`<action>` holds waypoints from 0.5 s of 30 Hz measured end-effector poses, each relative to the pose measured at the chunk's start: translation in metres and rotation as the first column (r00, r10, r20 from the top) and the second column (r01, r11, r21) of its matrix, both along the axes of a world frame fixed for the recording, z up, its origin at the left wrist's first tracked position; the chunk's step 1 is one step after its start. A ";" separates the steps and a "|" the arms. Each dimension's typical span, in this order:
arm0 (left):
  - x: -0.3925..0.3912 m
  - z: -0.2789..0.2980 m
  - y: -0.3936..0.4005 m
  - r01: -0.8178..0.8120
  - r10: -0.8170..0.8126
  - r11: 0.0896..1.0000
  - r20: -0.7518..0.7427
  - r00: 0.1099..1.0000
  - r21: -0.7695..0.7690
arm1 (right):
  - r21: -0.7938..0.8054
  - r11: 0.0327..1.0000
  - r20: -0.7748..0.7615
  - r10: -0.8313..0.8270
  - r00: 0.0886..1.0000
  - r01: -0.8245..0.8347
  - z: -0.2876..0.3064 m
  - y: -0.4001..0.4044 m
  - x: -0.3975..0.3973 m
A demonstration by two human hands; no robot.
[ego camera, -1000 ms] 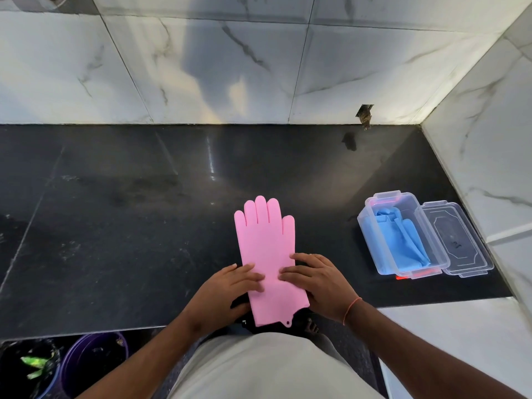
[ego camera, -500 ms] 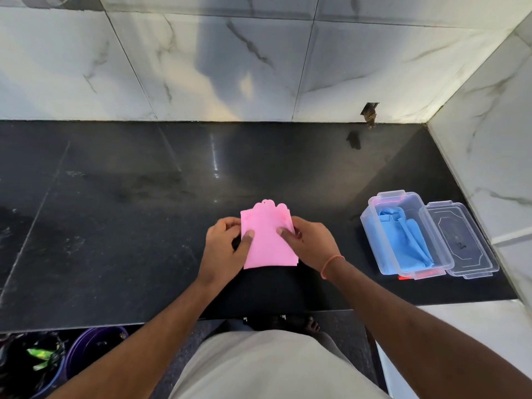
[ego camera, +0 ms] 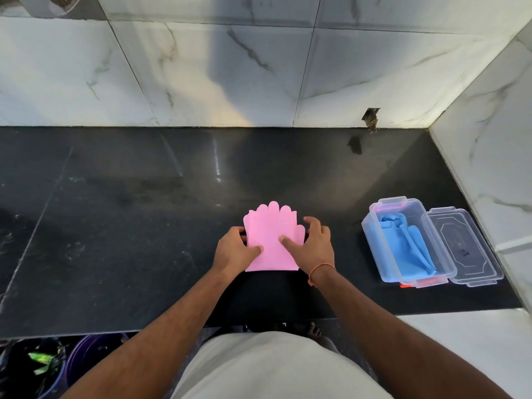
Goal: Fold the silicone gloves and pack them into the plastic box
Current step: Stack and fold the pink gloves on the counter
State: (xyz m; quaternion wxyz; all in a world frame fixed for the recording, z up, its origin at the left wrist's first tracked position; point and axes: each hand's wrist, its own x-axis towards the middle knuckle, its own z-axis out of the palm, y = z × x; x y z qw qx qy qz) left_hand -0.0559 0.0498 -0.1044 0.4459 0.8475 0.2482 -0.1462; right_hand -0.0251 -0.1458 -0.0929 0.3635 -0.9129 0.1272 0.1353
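Observation:
A pink silicone glove (ego camera: 270, 237) lies folded in half on the black counter (ego camera: 129, 226), its fingertips poking out at the far edge. My left hand (ego camera: 234, 250) grips its left edge, thumb pressing on top. My right hand (ego camera: 312, 244) holds the right edge, thumb flat on the pink surface. To the right stands the clear plastic box (ego camera: 371, 237), open, with a folded blue glove (ego camera: 408, 246) lying inside.
The box's clear lid (ego camera: 463, 249) lies beside it on the right. Marble walls close the counter at the back and right. A purple bucket (ego camera: 86, 358) and a dark bag sit on the floor at lower left.
The flat pink glove was folded in half, cuff brought over the fingers. Both hands now press the fold down at its sides.

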 end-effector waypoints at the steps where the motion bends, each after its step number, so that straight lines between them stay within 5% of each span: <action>1: 0.000 -0.001 -0.002 -0.004 0.004 1.000 -0.014 1.000 -0.019 | 0.086 0.995 -0.031 -0.054 0.998 0.057 -0.002 -0.001 -0.005; 6: -0.002 0.001 -0.013 0.006 -0.005 0.989 0.013 1.000 -0.145 | 0.429 0.837 -0.241 -0.256 0.936 0.339 -0.005 -0.007 -0.015; 10: -0.008 0.001 -0.019 -0.081 0.118 0.913 0.069 0.991 -0.399 | 0.613 0.623 -0.471 -0.205 0.858 0.486 0.003 -0.012 -0.007; 15: -0.014 -0.001 -0.018 -0.104 0.203 0.718 0.064 0.977 -0.689 | 0.647 0.665 -0.402 -0.119 0.908 0.374 0.014 -0.025 -0.006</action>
